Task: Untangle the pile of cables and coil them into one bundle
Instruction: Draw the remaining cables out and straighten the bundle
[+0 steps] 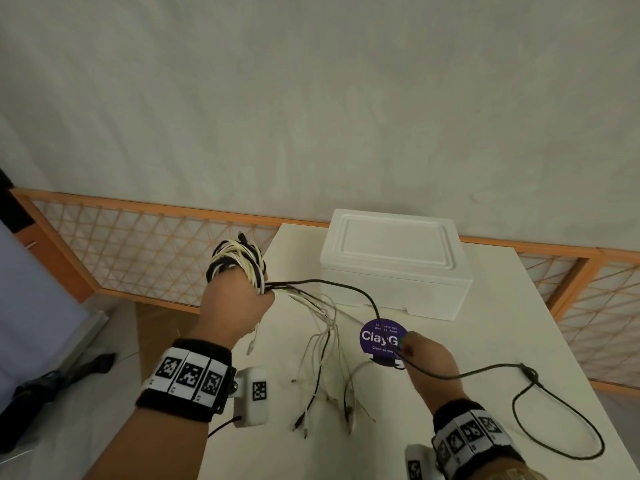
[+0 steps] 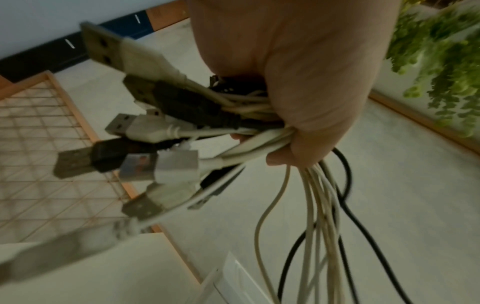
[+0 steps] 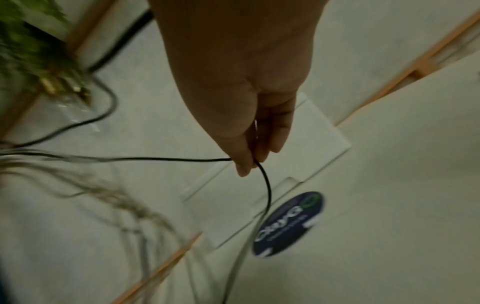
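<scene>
My left hand (image 1: 239,299) is raised over the table's left edge and grips a bundle of white and black cables (image 1: 239,261). Their USB plugs (image 2: 145,131) stick out past my curled fingers (image 2: 311,115). Loose tails (image 1: 322,358) hang from the fist down onto the white table (image 1: 467,358), ending in small connectors. My right hand (image 1: 426,358) pinches one black cable (image 3: 265,181) between thumb and fingers above a round purple sticker (image 1: 381,341). That black cable runs from the left fist to my right hand, then loops across the table (image 1: 561,410) to the right.
A white foam box (image 1: 394,261) with its lid on stands at the table's far side. An orange-framed lattice fence (image 1: 138,244) runs behind and to both sides. Dark items (image 1: 52,382) lie on the floor at left. Green foliage (image 2: 441,61) shows in the wrist views.
</scene>
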The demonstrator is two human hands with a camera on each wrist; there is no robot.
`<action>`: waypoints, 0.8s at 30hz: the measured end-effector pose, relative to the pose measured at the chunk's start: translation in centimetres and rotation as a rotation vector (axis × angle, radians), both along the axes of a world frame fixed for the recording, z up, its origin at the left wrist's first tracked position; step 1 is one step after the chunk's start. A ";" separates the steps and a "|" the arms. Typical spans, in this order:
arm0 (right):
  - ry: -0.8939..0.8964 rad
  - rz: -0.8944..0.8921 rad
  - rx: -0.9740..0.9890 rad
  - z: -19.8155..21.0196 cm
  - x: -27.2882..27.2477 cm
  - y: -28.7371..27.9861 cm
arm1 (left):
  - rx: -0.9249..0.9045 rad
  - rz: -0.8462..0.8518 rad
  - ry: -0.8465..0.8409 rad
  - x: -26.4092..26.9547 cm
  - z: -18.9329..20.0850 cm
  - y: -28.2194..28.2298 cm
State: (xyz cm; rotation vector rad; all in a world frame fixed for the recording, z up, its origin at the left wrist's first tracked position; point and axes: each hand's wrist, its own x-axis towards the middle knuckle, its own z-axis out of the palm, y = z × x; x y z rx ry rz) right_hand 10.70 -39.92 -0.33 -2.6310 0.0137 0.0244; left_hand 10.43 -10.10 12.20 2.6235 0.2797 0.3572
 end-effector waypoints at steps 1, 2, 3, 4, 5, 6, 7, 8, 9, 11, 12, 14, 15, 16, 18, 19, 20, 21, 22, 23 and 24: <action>-0.004 -0.044 -0.036 0.2 0.0 -0.5 | 0.040 0.000 0.003 0.0 0.0 0.0; 0.007 -0.086 -0.068 0.2 0.2 -0.9 | 0.075 -0.010 0.010 -0.1 0.1 -0.2; 0.016 -0.103 -0.103 0.5 0.4 -1.1 | 0.092 -0.021 0.019 -0.2 0.0 -0.5; 0.045 -0.098 -0.149 0.8 0.5 -1.1 | 0.094 -0.032 0.026 -0.2 -0.1 -0.7; 0.075 -0.071 -0.177 1.2 0.4 -1.0 | 0.087 -0.034 0.030 -0.2 -0.2 -0.9; 0.106 -0.041 -0.185 1.6 0.3 -0.7 | 0.079 -0.031 0.032 -0.2 -0.3 -1.1; 0.147 -0.003 -0.182 2.0 0.1 -0.3 | 0.079 -0.028 0.037 -0.1 -0.4 -1.2; 0.182 0.027 -0.187 2.1 -0.2 0.2 | 0.089 -0.032 0.043 0.0 -0.3 -1.4; 0.219 0.060 -0.187 2.2 -0.6 0.8 | 0.103 -0.042 0.053 0.0 -0.3 -1.5; 0.392 0.236 -0.182 3.6 -1.7 2.8 | 0.121 -0.072 0.071 0.0 -0.4 -1.9; 0.507 0.397 -0.184 4.8 -2.3 4.0 | 0.123 -0.090 0.084 0.1 -0.5 -2.1; 0.666 0.688 -0.091 8.1 -3.2 5.8 | 0.132 -0.115 0.110 0.0 -0.8 -2.5; 0.680 0.757 -0.003 9.7 -3.4 6.1 | 0.141 -0.122 0.114 0.0 -1.0 -2.8; 0.606 0.766 0.083 11.2 -3.5 6.3 | 0.152 -0.135 0.108 0.0 -1.1 -2.9; 0.230 0.636 0.198 13.5 -3.5 6.4 | 0.203 -0.174 0.096 -0.1 -1.6 -3.3; 0.011 0.534 0.248 14.3 -3.4 6.6 | 0.222 -0.195 0.092 -0.2 -1.7 -3.5; -0.172 0.454 0.259 14.6 -3.1 6.8 | 0.231 -0.221 0.081 -0.3 -1.9 -3.8; -0.280 0.405 0.212 14.6 -2.7 7.2 | 0.225 -0.251 0.075 -0.4 -2.1 -4.1; -0.292 0.380 0.132 14.0 -1.9 7.6 | 0.215 -0.282 0.065 -0.5 -2.2 -4.5; -0.203 0.378 0.036 13.1 -1.1 7.9 | 0.214 -0.310 0.055 -0.6 -2.1 -4.9; -0.070 0.394 -0.021 11.7 -0.4 8.1 | 0.223 -0.334 0.043 -0.7 -2.0 -5.3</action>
